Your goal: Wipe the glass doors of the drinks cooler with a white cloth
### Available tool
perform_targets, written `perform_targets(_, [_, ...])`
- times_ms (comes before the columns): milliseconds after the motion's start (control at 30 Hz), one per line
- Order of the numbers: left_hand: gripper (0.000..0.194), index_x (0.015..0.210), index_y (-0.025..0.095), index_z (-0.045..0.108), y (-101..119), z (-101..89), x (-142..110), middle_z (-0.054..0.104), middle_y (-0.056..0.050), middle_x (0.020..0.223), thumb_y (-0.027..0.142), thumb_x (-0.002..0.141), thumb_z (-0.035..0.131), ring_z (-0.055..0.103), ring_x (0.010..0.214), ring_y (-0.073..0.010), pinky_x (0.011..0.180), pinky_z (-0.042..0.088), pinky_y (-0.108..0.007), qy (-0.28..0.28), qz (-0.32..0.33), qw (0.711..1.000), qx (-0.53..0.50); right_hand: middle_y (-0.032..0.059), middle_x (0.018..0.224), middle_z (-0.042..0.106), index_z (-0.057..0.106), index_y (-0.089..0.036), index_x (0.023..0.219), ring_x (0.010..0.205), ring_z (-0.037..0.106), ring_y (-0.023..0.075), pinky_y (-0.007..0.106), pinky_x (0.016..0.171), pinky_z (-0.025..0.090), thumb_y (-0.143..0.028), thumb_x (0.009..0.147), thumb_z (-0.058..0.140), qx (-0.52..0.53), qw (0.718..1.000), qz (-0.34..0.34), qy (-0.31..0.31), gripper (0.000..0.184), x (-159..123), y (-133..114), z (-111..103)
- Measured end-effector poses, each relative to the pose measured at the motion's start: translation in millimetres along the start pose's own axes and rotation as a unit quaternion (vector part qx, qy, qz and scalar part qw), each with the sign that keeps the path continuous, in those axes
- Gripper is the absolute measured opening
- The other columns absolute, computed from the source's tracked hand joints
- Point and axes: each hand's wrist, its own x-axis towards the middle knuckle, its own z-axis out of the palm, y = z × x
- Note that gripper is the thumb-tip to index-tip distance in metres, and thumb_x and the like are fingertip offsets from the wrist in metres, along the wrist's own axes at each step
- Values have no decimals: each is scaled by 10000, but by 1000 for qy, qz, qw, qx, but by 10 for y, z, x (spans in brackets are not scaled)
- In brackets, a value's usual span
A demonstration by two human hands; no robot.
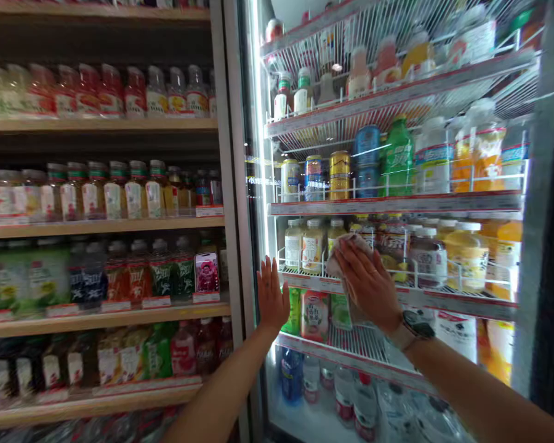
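A pale cloth [352, 246] is pressed flat under the fingers of my right hand [367, 280], which appears to rest on the glass door [314, 384] of a lit drinks cooler. Behind the cloth stand jars and bottles on a wire shelf. A dark-faced watch [418, 324] is on my right wrist. My left hand [273, 295] has its fingers stretched out and its palm toward the door's left edge. It holds nothing, and its fingertips are close to the bright light strip [268, 231].
Wooden shelves [120, 317] with rows of bottled drinks [148, 271] stand at the left. A phone with a pink screen [207, 272] leans among the bottles there. A grey upright frame [233, 184] parts the shelves from the cooler. Cans and bottles fill several cooler racks [397, 203].
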Motion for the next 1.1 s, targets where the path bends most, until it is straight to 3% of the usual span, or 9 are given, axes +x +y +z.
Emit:
perform_targets(200, [631,1569,178,32,571,105,11,209,-106,1626,258,998,287,111,1516,-240,1207,252,-460,-57,109,992,2,50,1527,450,475,-159,1441,1407,392,189,402,1250,57,-117,949,357,33,997,-64,-43,508,-627,-303,79])
perform_targets(300, [632,1568,160,56,658,229,-29,270,-111,1606,276,995,295,107,1516,-249,1188,279,-450,-59,165,984,24,42,1513,471,513,-177,1411,1450,325,179,411,1250,90,-97,931,370,35,996,-74,-47,508,-899,-347,87])
perform_targets(433, [646,1564,126,85,638,329,-74,313,-132,1587,318,990,313,92,1518,-264,1179,276,-453,-28,174,983,50,25,1462,535,569,-182,1356,1482,252,160,413,1257,39,-63,923,367,37,994,-92,-40,493,-1081,-335,47])
perform_targets(567, [630,1559,111,116,627,337,-82,335,-141,1575,318,997,313,80,1520,-259,1178,267,-445,-16,180,982,53,25,1480,514,554,-183,1369,1462,304,176,433,1257,10,-60,934,355,26,994,-98,-42,494,-840,-161,-51])
perform_targets(733, [639,1563,136,109,638,342,-92,330,-130,1579,284,986,340,119,1516,-268,1174,278,-465,-18,170,985,33,54,1514,465,383,-199,1497,1432,373,203,453,1253,88,-124,960,424,-5,1000,-11,8,544,-45,343,-197])
perform_targets(833, [645,1564,146,99,635,348,-96,327,-122,1582,287,985,343,137,1513,-272,1170,290,-467,-19,167,986,22,77,1540,422,280,-198,1542,1446,353,226,471,1239,165,-129,962,437,-11,999,19,31,605,253,528,-234])
perform_targets(933, [637,1563,143,108,631,349,-99,326,-121,1583,287,987,339,124,1515,-268,1174,281,-461,-18,168,985,21,77,1534,431,241,-197,1554,1434,374,218,452,1233,198,-121,965,430,-14,999,23,33,623,194,478,-215])
perform_targets(1100, [647,1564,142,98,633,349,-106,293,-112,1595,283,984,345,111,1517,-263,1188,264,-455,-22,165,986,30,67,1511,465,312,-185,1532,1393,432,210,422,1233,198,-126,968,417,-2,1000,-3,-11,577,-418,133,-126])
